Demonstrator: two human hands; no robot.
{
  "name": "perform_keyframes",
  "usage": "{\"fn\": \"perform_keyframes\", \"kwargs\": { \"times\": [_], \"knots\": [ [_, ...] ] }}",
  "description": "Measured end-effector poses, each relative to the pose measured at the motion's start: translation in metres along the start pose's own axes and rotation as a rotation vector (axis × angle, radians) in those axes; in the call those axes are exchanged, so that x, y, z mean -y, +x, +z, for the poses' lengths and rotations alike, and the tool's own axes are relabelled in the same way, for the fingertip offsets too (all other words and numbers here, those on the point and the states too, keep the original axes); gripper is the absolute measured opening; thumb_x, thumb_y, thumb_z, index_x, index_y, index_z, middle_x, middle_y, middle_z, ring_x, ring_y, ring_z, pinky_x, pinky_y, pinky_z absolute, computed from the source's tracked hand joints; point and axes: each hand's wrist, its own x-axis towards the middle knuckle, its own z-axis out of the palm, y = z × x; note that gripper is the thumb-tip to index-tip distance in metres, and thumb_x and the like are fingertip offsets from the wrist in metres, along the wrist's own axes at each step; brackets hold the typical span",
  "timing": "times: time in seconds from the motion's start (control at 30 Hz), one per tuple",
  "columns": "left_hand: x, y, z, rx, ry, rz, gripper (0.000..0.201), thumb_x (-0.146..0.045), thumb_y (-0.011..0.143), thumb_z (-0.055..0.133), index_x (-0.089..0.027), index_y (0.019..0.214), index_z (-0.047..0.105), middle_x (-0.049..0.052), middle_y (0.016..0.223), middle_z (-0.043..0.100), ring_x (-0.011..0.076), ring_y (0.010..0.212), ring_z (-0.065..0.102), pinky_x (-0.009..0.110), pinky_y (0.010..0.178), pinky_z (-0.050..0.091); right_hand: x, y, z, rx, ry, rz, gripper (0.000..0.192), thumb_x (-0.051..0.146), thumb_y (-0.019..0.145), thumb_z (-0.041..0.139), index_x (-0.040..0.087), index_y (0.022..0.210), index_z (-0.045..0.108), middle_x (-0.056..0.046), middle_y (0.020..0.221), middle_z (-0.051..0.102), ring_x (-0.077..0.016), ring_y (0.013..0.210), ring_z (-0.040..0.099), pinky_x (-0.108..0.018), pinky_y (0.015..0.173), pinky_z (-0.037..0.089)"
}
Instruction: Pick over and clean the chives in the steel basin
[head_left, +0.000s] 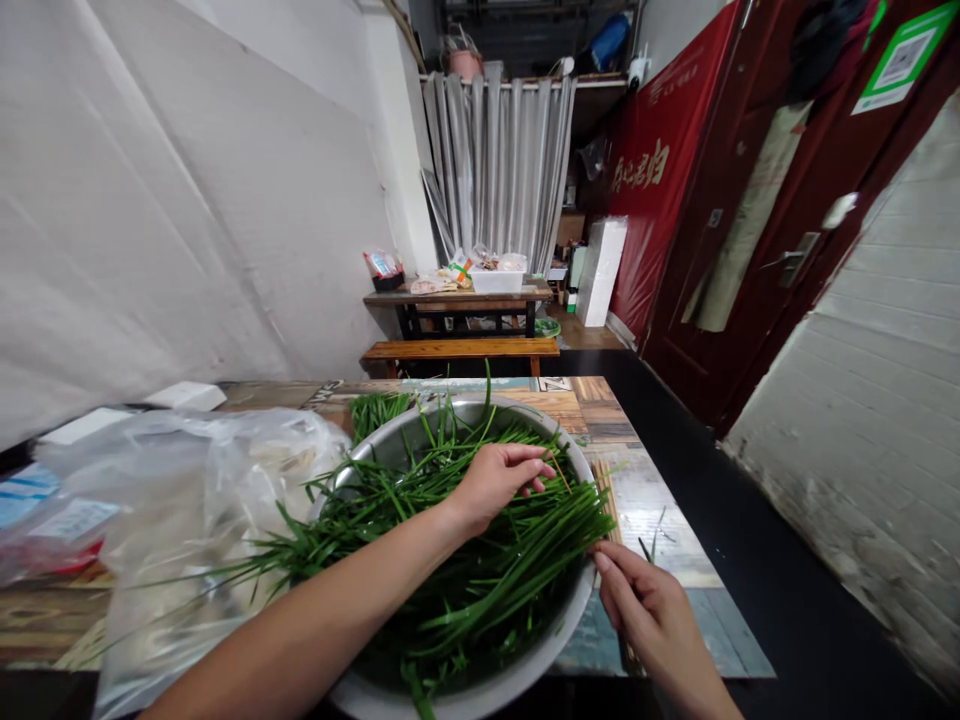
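Resting across the middle of a wide, round stainless-steel basin (577, 600), the left hand (491, 485) is seen with its fingers curled lightly over a heap of long, flat green chive leaves (480, 560); a thin straw-coloured stalk (559, 470) is pinched at its fingertips, so the grip is closed on that single strand. The chive leaves are shown filling the basin, with many tips fanned over its left rim and a few upright blades at the far side. The right hand (652, 615) is placed at the basin's right rim, its fingertips touching the ends of the outermost leaves; whether anything is actually grasped there cannot be told. The basin is set on a table with a patchwork wood-pattern top (660, 500). Just left of the basin, a crumpled clear plastic bag (187, 500) is seen lying on the same surface. Beyond the table, a wooden bench (461, 348) and a dark table loaded with small containers (457, 295) are visible before a grey curtain (499, 165).
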Motion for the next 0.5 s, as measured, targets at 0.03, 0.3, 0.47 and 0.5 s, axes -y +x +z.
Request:
{"fn": "perform_keyframes", "kwargs": {
  "times": [0.03, 0.3, 0.47, 0.5],
  "knots": [
    [-0.0001, 0.0000, 0.0001, 0.000, -0.003, -0.004, 0.025, -0.018, 0.072, 0.060, -0.008, 0.094, 0.065, 0.009, 0.082, 0.068, 0.0073, 0.057, 0.055, 0.018, 0.053, 0.040, -0.0002, 0.0001, 0.0005, 0.004, -0.003, -0.001, 0.033, 0.042, 0.089, 0.040, 0.013, 0.082, 0.056, 0.007, 0.048, 0.033, -0.0103, 0.043, 0.032, -0.023, 0.042, 0.025],
    [0.0012, 0.0003, -0.0001, -0.009, 0.029, 0.015, 0.027, -0.019, 0.072, 0.060, -0.006, 0.095, 0.066, 0.011, 0.084, 0.069, 0.0084, 0.058, 0.056, 0.019, 0.053, 0.041, 0.0010, 0.0009, -0.0001, 0.016, -0.029, -0.007, 0.035, 0.042, 0.089, 0.040, 0.013, 0.083, 0.059, 0.007, 0.048, 0.033, -0.0105, 0.043, 0.033, -0.023, 0.042, 0.027],
    [0.0055, 0.0023, -0.0022, -0.048, 0.187, 0.156, 0.026, -0.021, 0.073, 0.058, -0.008, 0.094, 0.068, 0.009, 0.083, 0.070, 0.0117, 0.059, 0.059, 0.025, 0.062, 0.047, 0.0032, 0.0005, -0.0001, 0.004, -0.017, -0.013, 0.035, 0.043, 0.087, 0.043, 0.014, 0.082, 0.061, 0.006, 0.046, 0.036, -0.0110, 0.042, 0.037, -0.022, 0.041, 0.029],
    [0.0061, 0.0024, -0.0029, -0.056, 0.229, 0.189, 0.026, -0.021, 0.073, 0.057, -0.009, 0.094, 0.068, 0.009, 0.083, 0.070, 0.0126, 0.061, 0.060, 0.026, 0.065, 0.048, 0.0036, 0.0007, 0.0000, 0.001, -0.013, -0.018, 0.035, 0.043, 0.087, 0.043, 0.014, 0.079, 0.061, 0.006, 0.045, 0.037, -0.0111, 0.042, 0.037, -0.022, 0.041, 0.030]
  ]
}}
